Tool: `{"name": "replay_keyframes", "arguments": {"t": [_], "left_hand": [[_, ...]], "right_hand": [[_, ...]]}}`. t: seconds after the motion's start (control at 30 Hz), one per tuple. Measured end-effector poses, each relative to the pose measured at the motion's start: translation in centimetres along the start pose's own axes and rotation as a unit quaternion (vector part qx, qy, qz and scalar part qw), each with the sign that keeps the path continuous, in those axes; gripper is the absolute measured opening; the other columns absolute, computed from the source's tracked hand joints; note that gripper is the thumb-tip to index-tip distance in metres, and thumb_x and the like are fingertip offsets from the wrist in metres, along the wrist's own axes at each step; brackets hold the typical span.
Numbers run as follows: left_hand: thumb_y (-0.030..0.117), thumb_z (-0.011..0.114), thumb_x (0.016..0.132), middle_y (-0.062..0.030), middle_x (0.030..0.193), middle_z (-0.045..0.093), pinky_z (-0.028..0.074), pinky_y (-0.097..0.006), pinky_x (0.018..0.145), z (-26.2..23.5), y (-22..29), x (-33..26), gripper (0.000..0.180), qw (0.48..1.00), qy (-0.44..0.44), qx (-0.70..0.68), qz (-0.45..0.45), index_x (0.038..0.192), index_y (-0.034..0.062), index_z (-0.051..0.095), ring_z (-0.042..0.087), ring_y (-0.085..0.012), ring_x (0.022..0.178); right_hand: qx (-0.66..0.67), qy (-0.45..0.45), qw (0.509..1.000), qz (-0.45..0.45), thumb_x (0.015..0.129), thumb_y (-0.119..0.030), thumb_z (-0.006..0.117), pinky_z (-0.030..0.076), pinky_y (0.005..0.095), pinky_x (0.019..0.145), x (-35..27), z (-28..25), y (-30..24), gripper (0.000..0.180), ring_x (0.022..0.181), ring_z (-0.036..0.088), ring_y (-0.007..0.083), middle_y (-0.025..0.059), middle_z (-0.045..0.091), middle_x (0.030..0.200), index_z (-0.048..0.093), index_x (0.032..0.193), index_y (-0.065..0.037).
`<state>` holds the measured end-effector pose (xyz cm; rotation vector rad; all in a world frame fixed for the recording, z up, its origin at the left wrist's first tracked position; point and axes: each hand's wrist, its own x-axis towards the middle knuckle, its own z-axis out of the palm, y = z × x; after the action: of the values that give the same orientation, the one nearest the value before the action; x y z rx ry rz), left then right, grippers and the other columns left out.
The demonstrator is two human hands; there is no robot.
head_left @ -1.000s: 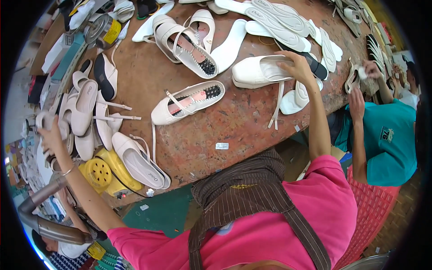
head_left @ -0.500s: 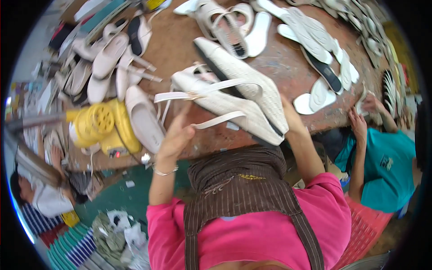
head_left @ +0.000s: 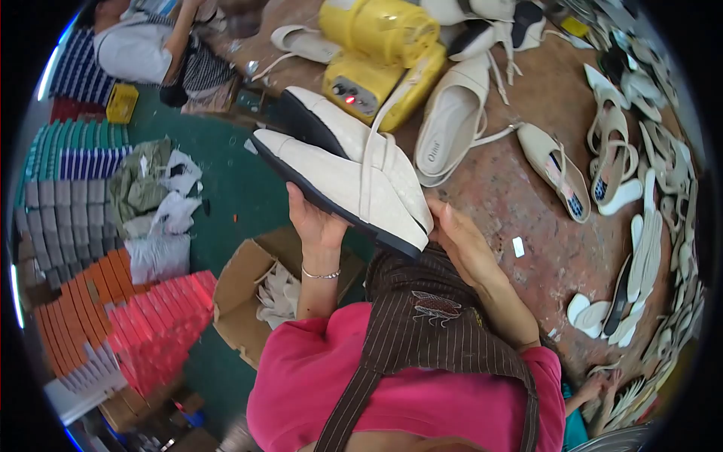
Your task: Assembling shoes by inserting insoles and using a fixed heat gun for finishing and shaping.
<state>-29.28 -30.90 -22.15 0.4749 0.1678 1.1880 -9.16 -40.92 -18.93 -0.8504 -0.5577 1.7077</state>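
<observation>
your left hand (head_left: 320, 222) cups the underside of a pair of cream-white flat shoes (head_left: 343, 175), palm up and fingers closed under the dark soles, while your right hand (head_left: 461, 239) presses flat against the heel end at about 4 o'clock of the pair, fingers together and extended. the two shoes lie stacked side by side, toes pointing to 10 o'clock, their thin cream straps (head_left: 370, 154) crossing over the uppers. the pair hangs in the air above the near edge of the worn brown worktable (head_left: 520, 203), just in front of your striped brown apron (head_left: 429, 316).

at 12 o'clock of the shoes, a yellow machine (head_left: 380, 56) with a small red light sits on the table. at 2 o'clock lies an open cream flat (head_left: 452, 124) with its insole showing, and farther at 3 o'clock a strapped cream sandal (head_left: 557, 169). loose white insoles (head_left: 640, 264) and more sandals crowd the table's far right rim.

below your left wrist, at 7 o'clock, an open cardboard box (head_left: 252, 297) holds crumpled white paper on the green floor (head_left: 226, 188). stacks of red and orange shoe boxes (head_left: 143, 316) stand at 8 o'clock. another person's striped sleeve (head_left: 90, 64) shows at 10 o'clock, well apart.
</observation>
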Motion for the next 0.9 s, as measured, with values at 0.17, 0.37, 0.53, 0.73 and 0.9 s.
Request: {"name": "replay_keyframes", "arguments": {"t": [0.17,0.37,0.53,0.73,0.9], "left_hand": [[0.044,0.066,0.083,-0.0058,0.132,0.053,0.035,-0.048,0.106,-2.6,0.4,-0.6,0.062,0.996,0.031,-0.081,0.017,0.132,0.0091,0.049,0.048,-0.0267,0.123],[0.043,0.074,0.075,-0.0094,0.133,0.052,0.031,-0.051,0.108,-3.3,0.4,1.2,0.073,0.99,0.121,-0.073,-0.017,0.132,0.0072,0.048,0.045,-0.0308,0.125],[0.041,0.072,0.077,-0.0123,0.132,0.053,0.032,-0.051,0.107,-3.0,0.7,2.3,0.068,0.995,0.091,-0.049,0.009,0.131,0.0056,0.049,0.047,-0.0314,0.124],[0.036,0.065,0.086,-0.0138,0.126,0.057,0.039,-0.049,0.103,-4.8,2.3,2.8,0.054,0.96,0.094,-0.264,0.009,0.126,0.0025,0.052,0.054,-0.0316,0.116],[0.032,0.06,0.09,-0.0122,0.128,0.056,0.038,-0.048,0.104,-4.6,5.9,5.5,0.047,0.98,0.093,-0.16,0.077,0.127,0.003,0.051,0.052,-0.03,0.119]], "right_hand": [[-0.12,0.023,0.992,-0.038,0.095,-0.013,0.052,0.039,0.0286,0.091,1.9,1.7,-0.8,0.02,0.101,0.053,0.0146,0.0069,0.057,0.112,0.059,0.105,0.004],[-0.321,-0.018,0.916,-0.239,0.093,-0.012,0.054,0.04,0.0296,0.089,3.9,1.8,-1.2,0.017,0.097,0.056,0.0191,0.0152,0.06,0.104,0.057,0.098,0.004],[-0.329,0.019,0.937,-0.12,0.095,-0.011,0.051,0.04,0.0259,0.088,3.7,1.9,-1.2,0.016,0.098,0.055,0.0137,0.0105,0.062,0.106,0.056,0.101,0.003],[-0.135,-0.008,0.985,-0.11,0.097,-0.008,0.046,0.039,0.0242,0.09,5.5,2.0,-0.3,0.021,0.102,0.054,0.0113,0.0048,0.06,0.111,0.053,0.114,0.001],[-0.184,0.096,0.967,-0.146,0.096,-0.008,0.047,0.039,0.0337,0.1,6.2,0.2,-0.9,0.027,0.115,0.052,0.0195,0.0138,0.056,0.123,0.053,0.119,0.003]]}}
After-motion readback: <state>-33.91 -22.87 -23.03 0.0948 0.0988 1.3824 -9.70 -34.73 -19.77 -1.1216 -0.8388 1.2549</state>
